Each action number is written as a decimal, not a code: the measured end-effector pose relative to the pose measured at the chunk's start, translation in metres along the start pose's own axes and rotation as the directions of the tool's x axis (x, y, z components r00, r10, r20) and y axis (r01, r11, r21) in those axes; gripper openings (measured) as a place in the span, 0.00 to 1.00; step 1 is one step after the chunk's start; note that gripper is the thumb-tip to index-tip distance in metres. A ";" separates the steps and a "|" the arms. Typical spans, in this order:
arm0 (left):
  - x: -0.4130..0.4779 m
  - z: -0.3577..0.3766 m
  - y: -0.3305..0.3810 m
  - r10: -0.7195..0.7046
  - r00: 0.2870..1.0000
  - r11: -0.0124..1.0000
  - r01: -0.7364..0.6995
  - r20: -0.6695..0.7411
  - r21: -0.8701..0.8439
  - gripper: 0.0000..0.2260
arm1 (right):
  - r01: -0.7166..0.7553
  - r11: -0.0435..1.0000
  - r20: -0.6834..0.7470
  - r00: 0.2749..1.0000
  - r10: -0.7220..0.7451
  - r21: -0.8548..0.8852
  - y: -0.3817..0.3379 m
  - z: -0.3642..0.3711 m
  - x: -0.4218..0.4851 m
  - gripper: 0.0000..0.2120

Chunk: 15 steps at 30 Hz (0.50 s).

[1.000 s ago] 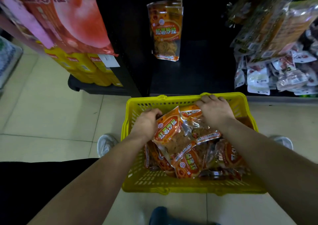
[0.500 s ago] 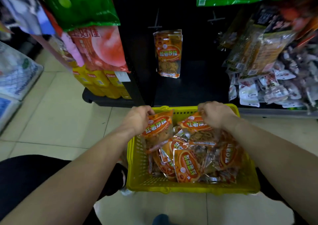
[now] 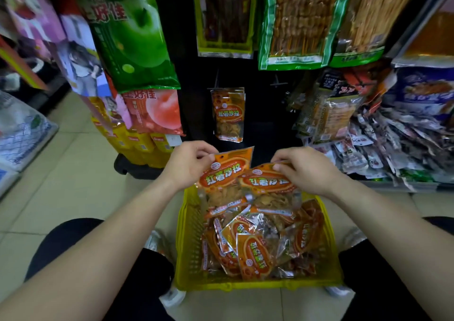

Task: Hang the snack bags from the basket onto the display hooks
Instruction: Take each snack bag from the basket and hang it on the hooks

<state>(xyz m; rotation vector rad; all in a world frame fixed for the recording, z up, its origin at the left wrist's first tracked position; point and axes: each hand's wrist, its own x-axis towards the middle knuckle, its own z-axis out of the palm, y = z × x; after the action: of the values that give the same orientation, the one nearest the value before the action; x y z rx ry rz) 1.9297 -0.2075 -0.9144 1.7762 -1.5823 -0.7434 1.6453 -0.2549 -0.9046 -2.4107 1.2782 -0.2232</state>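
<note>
A yellow plastic basket [image 3: 189,242] sits on the floor between my legs, holding several orange snack bags [image 3: 253,254]. My left hand [image 3: 190,163] pinches the top edge of one orange bag [image 3: 224,173], lifted above the basket's far rim. My right hand [image 3: 305,167] pinches the top of a second orange bag [image 3: 266,180] beside it. On the dark display ahead, matching orange bags [image 3: 228,114] hang from a hook [image 3: 216,78]. An empty hook [image 3: 277,83] sticks out to their right.
Large green and red bags [image 3: 135,38] hang at the left, with yellow packs [image 3: 140,144] below them. Skewer snack bags [image 3: 297,23] hang above. Piles of small packets [image 3: 383,144] fill the shelf at the right. Tiled floor [image 3: 68,173] spreads to the left.
Both hands have lifted one orange bag each up out of the basket. My view has tilted upward, bringing the upper hanging bags and hooks into sight.
</note>
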 end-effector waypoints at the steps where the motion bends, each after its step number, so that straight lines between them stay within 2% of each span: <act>1: -0.001 0.003 0.002 0.010 1.000 0.999 -0.010 0.009 -0.042 0.07 | -0.011 0.999 -0.026 1.000 0.012 0.044 -0.001 0.001 -0.002 0.04; 5: -0.001 0.014 0.008 0.088 0.994 0.989 -0.080 0.058 -0.121 0.07 | -0.019 0.990 -0.124 0.992 0.037 0.137 0.000 0.004 0.009 0.03; 8: 0.005 0.019 0.016 0.113 0.992 0.975 -0.100 0.054 -0.199 0.07 | 0.023 0.990 -0.297 0.955 0.020 0.139 0.001 0.002 0.020 0.01; 10: 0.010 0.021 0.020 0.116 0.993 0.967 -0.105 0.034 -0.230 0.07 | 0.035 0.984 -0.364 0.931 0.032 0.177 0.003 0.001 0.026 0.01; 13: 0.016 0.026 0.023 0.110 0.994 0.968 -0.102 0.020 -0.230 0.07 | 0.024 0.951 -0.351 0.932 0.090 0.309 0.004 0.002 0.034 0.05; 15: 0.019 0.031 0.024 0.085 0.996 0.968 -0.078 0.017 -0.240 0.06 | -0.004 0.954 -0.340 0.934 0.110 0.298 0.005 0.006 0.040 0.07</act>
<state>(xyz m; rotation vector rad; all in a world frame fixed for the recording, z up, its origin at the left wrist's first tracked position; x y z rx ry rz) 1.8935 -0.2306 -0.9156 1.5246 -1.5038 -0.8818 1.6664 -0.2891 -0.9137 -2.1347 1.3500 -0.8036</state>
